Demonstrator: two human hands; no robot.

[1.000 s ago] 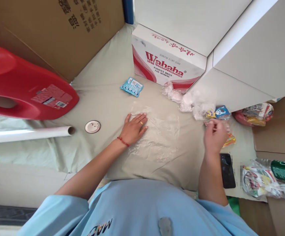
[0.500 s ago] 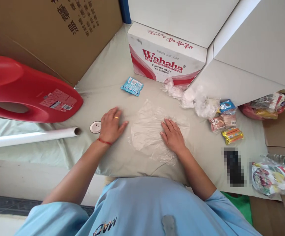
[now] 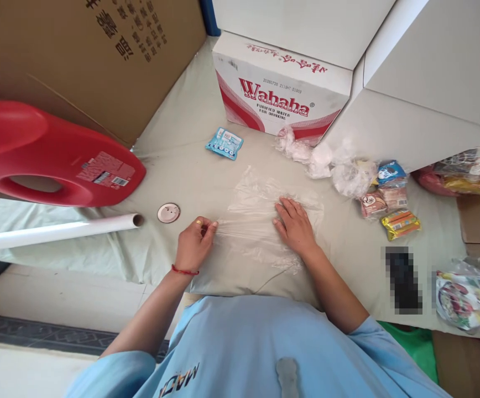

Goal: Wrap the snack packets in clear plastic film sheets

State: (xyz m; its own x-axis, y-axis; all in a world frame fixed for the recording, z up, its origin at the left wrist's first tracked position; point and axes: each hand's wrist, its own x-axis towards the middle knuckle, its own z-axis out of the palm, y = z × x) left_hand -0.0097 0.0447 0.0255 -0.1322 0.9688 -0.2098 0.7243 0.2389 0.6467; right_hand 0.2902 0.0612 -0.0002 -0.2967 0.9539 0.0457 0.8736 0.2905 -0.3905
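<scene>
A thin clear plastic bag (image 3: pixel 250 207) lies spread and wrinkled on the cloth-covered table in front of me. My left hand (image 3: pixel 196 239) pinches its left edge between thumb and forefinger, and the film is drawn into creases towards that grip. On the bag's right part, my right hand (image 3: pixel 295 225) rests palm down with fingers stretched out. A round, pale disc with a dark rim (image 3: pixel 168 213) lies on the cloth just beyond my left hand. Farther back is a small blue-and-white packet (image 3: pixel 224 143).
A red jug (image 3: pixel 57 155) and a white roll (image 3: pixel 61 231) are at left. A Wahaba-style white-and-red carton (image 3: pixel 281 91) stands behind. Crumpled plastic bags (image 3: pixel 351 176), snack packets (image 3: pixel 400 224), a blurred dark object (image 3: pixel 403 279) and a printed bag (image 3: pixel 468 298) lie right.
My left hand has come from lying flat beside the bag to pinching its left edge, pulling the film leftward. My right hand stays flat on the bag. The view has shifted slightly.
</scene>
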